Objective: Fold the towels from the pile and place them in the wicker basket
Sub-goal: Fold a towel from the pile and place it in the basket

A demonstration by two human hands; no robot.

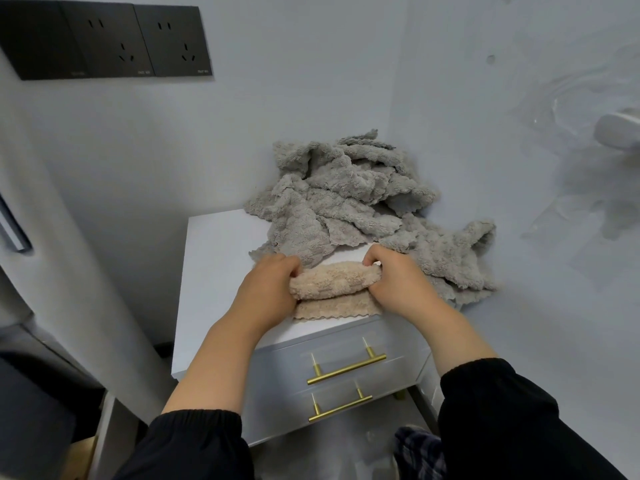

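Black sleeves (194,445), pushed up on the forearms, are nearest to me. I think they are pushed up so the cuffs do not catch the cloth. Just beyond them is a white drawer cabinet (277,375) with two brass handles (346,368), and the work happens on its top surface (214,265).

At the front edge of this surface lies a beige towel (332,280), the one being folded now. The left hand (268,289) holds its left end and the right hand (398,285) holds its right end. The fingers (294,268) of both hands are curled tightly round the thick upper layer. A flat layer with a wavy hem shows under it, touching the surface. It seems to me that both ends are held at once so the fold stays even and the edges meet. The front place is probably chosen because it is the bare part, close to the body.

Behind the hands, touching the beige towel's far side, the pile of grey towels (346,202) fills the back right corner against the wall (294,98), loose and unfolded, so much work remains. Further up on the wall are dark sockets (104,39). The wicker basket is not visible from here.
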